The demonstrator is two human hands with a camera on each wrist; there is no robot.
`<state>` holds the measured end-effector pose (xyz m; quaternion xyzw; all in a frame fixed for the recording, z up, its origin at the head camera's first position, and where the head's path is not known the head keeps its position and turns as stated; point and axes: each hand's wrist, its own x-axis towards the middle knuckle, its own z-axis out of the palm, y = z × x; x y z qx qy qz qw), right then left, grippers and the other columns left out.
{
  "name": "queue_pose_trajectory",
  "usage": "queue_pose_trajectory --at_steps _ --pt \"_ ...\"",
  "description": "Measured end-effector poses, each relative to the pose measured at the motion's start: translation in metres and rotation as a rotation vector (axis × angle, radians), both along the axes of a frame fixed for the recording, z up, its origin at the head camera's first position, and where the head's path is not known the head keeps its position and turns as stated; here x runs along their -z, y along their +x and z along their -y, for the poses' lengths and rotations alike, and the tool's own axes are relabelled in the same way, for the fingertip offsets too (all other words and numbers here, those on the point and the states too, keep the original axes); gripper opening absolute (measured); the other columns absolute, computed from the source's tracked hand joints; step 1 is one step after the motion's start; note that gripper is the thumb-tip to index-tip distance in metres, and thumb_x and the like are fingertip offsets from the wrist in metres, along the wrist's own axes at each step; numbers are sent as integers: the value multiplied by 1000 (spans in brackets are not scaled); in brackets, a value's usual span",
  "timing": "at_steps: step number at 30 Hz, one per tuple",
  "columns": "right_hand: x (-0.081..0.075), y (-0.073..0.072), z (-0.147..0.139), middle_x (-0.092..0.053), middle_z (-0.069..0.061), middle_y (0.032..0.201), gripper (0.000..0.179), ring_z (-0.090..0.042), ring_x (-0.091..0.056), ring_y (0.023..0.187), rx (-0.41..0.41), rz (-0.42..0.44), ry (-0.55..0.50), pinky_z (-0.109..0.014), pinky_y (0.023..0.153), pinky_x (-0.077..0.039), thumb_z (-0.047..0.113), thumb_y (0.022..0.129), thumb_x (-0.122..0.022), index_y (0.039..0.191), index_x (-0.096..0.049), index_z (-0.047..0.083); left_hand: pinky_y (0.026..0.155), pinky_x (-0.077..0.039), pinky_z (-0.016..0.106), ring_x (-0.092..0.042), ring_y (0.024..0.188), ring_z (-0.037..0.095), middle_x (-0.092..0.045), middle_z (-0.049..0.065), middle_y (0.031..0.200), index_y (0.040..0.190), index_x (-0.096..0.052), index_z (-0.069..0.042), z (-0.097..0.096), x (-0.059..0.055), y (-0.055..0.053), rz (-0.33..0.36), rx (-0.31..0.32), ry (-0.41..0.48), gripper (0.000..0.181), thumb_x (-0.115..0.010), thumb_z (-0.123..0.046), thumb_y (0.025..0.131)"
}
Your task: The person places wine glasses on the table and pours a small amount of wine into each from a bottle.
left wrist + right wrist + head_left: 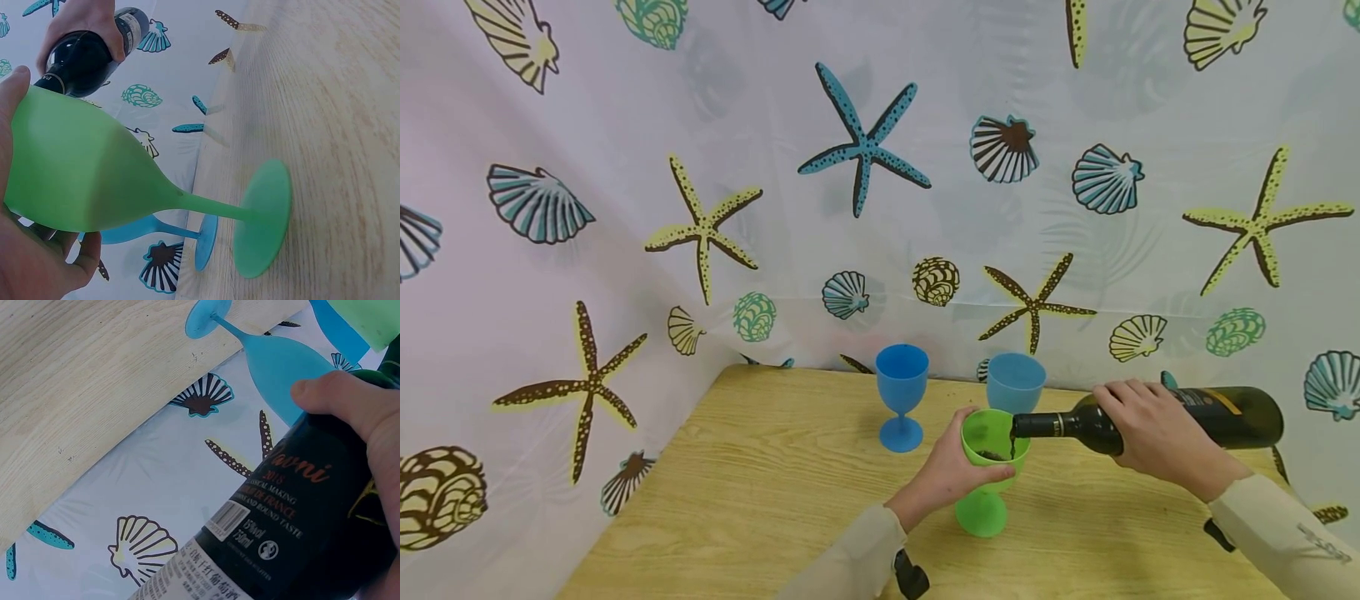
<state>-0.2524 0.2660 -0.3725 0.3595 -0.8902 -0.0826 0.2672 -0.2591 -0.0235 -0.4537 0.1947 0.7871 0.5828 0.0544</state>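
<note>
My left hand [953, 460] grips the bowl of a green goblet [983, 510], its thumb on the near side and its fingers round the far side. Whether the foot touches the table I cannot tell. In my right hand [1161, 429] is a dark wine bottle [1243, 417], held almost level with its mouth over the goblet's rim. A thin dark stream runs from the mouth, and dark liquid [992, 456] lies inside the bowl. The bottle's printed label [219, 575] shows in the right wrist view, and the goblet's stem [212, 205] in the left wrist view.
A darker blue goblet [901, 387] stands upright behind my left hand. Another, lighter blue goblet [1017, 383] stands right behind the green one, its lower part hidden. The wooden table [760, 483] ends at a white curtain [925, 67] printed with shells and starfish.
</note>
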Motion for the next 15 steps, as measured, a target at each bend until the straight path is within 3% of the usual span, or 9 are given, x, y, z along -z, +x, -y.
queue_pose_trajectory --at_steps 15 --pt "-1 1 0 -59 -16 99 79 -34 -59 87 -5 -6 -3 -51 72 -49 27 46 -93 110 -55 1 85 -48 34 -54 109 16 -51 -3 123 145 -27 -18 0 0 0 -5 -1 -18 89 -79 -38 76"
